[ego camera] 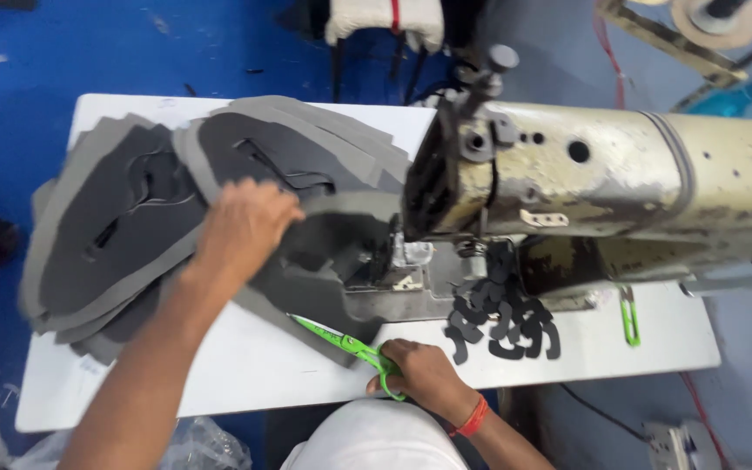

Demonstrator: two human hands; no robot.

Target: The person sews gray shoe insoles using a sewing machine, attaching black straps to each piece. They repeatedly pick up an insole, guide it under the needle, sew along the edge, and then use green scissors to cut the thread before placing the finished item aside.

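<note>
The green scissors (345,345) are held in the right hand (424,376), blades aimed up-left toward the grey cut pieces (132,218) pressed flat by the open left hand (245,226), left of the sewing machine (585,183).

Worn cream sewing machine (620,174), small black cutouts (506,318) on white table (245,365).

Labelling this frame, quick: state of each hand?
Left hand: flat, fingers open, pressing on the grey cut pieces.
Right hand: closed grip on the green scissors.
</note>
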